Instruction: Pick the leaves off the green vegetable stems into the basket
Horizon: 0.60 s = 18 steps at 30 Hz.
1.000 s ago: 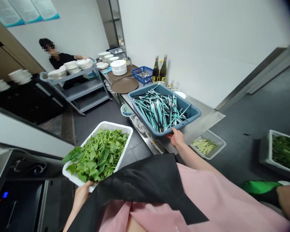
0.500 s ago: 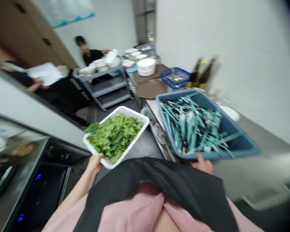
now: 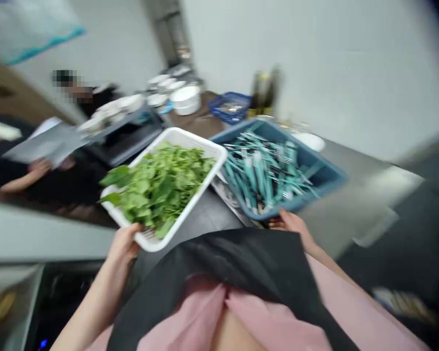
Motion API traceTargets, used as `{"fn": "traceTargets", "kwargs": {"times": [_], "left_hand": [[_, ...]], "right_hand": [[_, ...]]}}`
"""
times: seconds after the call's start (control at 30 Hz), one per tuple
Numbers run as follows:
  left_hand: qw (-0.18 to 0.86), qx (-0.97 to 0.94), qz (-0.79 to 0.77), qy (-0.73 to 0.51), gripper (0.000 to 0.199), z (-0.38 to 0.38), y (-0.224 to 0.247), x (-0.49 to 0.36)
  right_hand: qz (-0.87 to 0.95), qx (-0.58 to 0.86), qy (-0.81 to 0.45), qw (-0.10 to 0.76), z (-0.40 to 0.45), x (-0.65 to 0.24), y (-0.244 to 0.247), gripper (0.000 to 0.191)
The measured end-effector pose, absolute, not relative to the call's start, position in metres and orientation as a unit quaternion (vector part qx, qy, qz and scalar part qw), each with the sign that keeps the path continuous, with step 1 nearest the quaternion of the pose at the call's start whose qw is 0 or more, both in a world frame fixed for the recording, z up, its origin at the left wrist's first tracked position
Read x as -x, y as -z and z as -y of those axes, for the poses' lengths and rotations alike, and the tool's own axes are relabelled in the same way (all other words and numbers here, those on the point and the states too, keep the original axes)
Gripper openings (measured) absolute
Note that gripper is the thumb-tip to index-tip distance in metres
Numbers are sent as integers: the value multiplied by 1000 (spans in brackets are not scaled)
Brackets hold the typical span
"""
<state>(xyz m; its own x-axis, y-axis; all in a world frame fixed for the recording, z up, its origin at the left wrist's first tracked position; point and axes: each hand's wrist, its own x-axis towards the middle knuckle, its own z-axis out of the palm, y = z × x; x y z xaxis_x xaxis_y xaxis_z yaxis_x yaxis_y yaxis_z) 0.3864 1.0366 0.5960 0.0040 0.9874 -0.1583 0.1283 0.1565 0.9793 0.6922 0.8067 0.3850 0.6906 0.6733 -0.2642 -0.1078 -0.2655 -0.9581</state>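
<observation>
My left hand [image 3: 126,241] is closed on the near left corner of a white plastic basket [image 3: 201,191], its thumb over the rim. The basket hangs tilted in the air, filled with loose green leaves [image 3: 161,187]. With my right hand [image 3: 287,224] I grip the near edge of a blue-grey plastic bin [image 3: 320,184], fingers partly hidden beneath it. Inside that bin lie many thin teal-and-black wrapped sticks [image 3: 261,173], too blurred to name surely. The basket's right corner overlaps the bin's left side in the view.
A steel counter [image 3: 354,170] runs along the wall on the right. On it stand a blue basket [image 3: 230,107], dark bottles [image 3: 265,92], and stacked white bowls [image 3: 186,101]. At left are a person holding papers [image 3: 51,141] and another behind a cart [image 3: 131,136] of dishes.
My view has swung to the right, so the surroundings slide left. The leaf basket appears higher and nearer. Both hands keep their holds, and the bin now sits closer to the basket in view.
</observation>
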Motion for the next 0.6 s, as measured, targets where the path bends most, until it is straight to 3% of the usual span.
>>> {"fn": "traceTargets", "kwargs": {"times": [0.1, 0.13, 0.23, 0.3, 0.43, 0.6], "left_hand": [[500, -586, -518, -371, 44, -1070, -627, -437], [500, -616, -493, -357, 43, -1075, -634, -460], [545, -667, -404, -308, 41, -1059, -641, -534], [596, -685, -318, -275, 37, -1031, -638, -587], [659, -673, -275, -192, 27, -957, -602, -685], [684, -685, -248, -33, 9, -858, -510, -734]], "right_hand": [[105, 680, -343, 640, -786, -695, -396, 22], [104, 646, -331, 680, -781, -697, -406, 24], [145, 501, -252, 815, -774, -709, -450, 67], [167, 461, -207, 846, -771, -722, -480, 71], [87, 481, -86, 868, -740, -755, -503, 49], [-128, 523, 12, 843, -656, -772, -457, 43]]}}
